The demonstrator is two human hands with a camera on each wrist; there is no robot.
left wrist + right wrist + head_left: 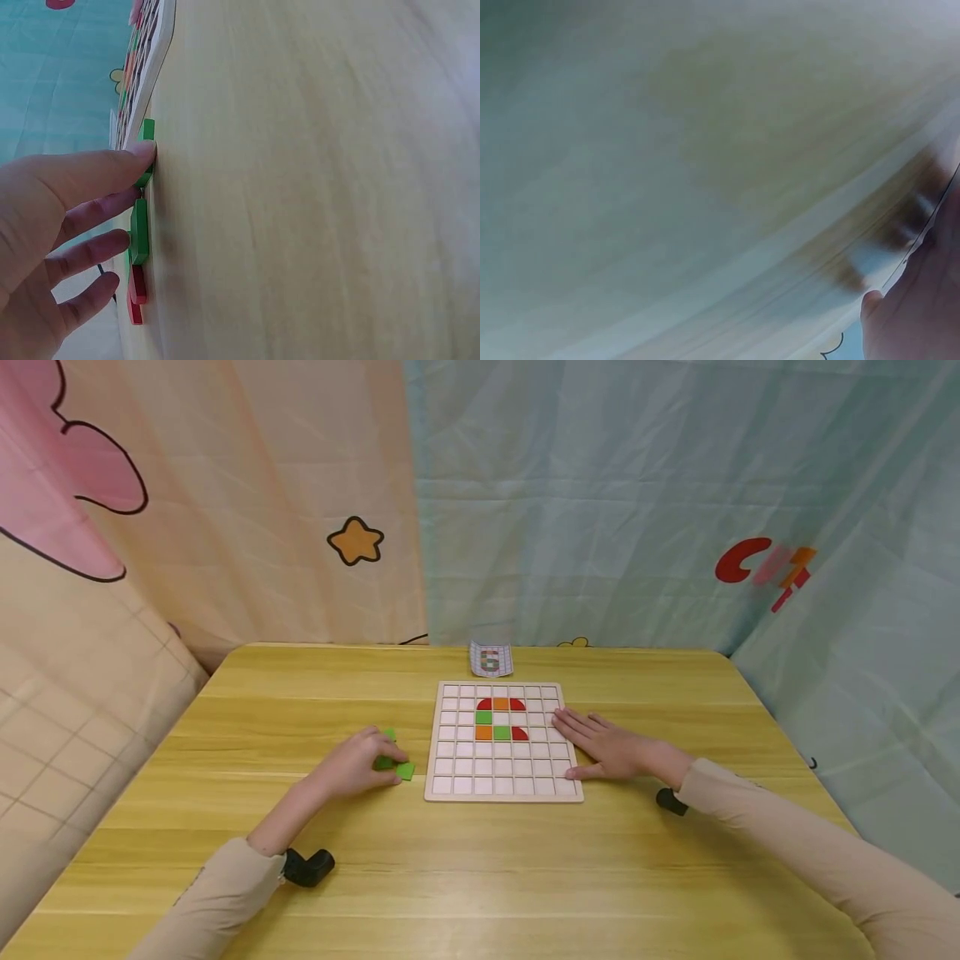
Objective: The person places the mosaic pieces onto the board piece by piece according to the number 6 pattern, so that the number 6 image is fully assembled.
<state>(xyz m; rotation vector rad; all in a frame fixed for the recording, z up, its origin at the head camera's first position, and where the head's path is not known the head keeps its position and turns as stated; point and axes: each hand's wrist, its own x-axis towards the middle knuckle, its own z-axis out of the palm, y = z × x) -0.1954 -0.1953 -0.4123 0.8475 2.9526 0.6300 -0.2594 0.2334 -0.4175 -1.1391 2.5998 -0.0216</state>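
Note:
My left hand (362, 762) is at the tabletop left of the wooden grid board (430, 793), its thumb and index finger pinching a green square tile (147, 131). Beside those fingers lies another green tile (140, 231), and past it are red tiles (137, 285) that the hand hides in the head view. Red, orange and green tiles sit in the board's upper middle cells, among them an orange square (500, 703) and a red quarter-round (520, 734). My right hand (611, 747) rests with fingers spread on the board's right edge.
A small pattern card (491, 660) with a coloured figure lies behind the board, close to the table's far edge. Curtains (600, 510) hang behind and beside the wooden table (480, 877). Black wrist devices (308, 867) sit under both forearms.

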